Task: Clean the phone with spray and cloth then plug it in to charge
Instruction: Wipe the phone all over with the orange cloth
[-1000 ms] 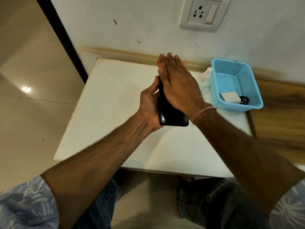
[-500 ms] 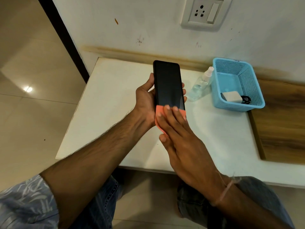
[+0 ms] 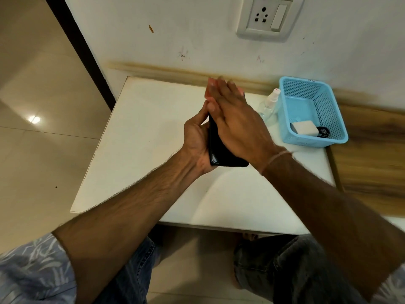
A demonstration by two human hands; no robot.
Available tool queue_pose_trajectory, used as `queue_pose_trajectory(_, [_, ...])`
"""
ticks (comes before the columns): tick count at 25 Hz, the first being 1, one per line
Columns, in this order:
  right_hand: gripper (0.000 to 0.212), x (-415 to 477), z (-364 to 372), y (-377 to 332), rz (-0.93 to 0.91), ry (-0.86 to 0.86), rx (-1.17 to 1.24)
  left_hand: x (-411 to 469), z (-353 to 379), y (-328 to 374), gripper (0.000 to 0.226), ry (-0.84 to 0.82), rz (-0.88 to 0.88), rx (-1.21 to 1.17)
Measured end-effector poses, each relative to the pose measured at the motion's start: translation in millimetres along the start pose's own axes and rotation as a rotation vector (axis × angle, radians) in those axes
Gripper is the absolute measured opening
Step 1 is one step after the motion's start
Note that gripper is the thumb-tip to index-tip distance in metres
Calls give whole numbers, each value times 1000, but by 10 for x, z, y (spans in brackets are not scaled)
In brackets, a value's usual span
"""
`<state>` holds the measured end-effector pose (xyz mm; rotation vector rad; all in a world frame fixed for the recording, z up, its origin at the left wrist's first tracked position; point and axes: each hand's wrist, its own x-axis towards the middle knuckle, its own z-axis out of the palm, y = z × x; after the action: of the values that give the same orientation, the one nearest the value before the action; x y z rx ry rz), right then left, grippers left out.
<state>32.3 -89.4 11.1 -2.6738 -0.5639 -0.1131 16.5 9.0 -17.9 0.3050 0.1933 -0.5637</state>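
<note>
Above the middle of the tabletop (image 3: 153, 132), I have the phone (image 3: 221, 152) held clear of the surface. It is gripped in my left hand (image 3: 197, 141), thumb up along its near long edge, the other fingers hidden behind it. My right hand (image 3: 238, 123) lies flat across the screen, fingers straight, pressing rather than clutching. A sliver of orange cloth (image 3: 207, 95) shows by the fingertips; the rest is hidden under the palm.

My worry is the push. Nothing pinches the cloth, so a hard stroke could slide off it, or lever the phone out of the one hand holding it and drop it onto the tabletop. The spray bottle (image 3: 268, 106) sits toward the back right corner, just beside the blue basket (image 3: 337, 119) holding the charger (image 3: 303, 128). An overlong sweep that way could knock it.
</note>
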Motion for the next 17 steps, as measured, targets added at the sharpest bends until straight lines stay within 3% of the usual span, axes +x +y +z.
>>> queue_pose_trajectory(7, [51,-87,110,-94,-3,37,29,19,-87,38,55,53,-15,31])
queue_pose_trajectory(12, [55,-806,220,-193,-52,-46,66,19,-78,84,77,51,-26,66])
queue_pose_trajectory(17, [57,-1100,215,-209,-60,-60,18,-10,-63,54,77,30,-54,89])
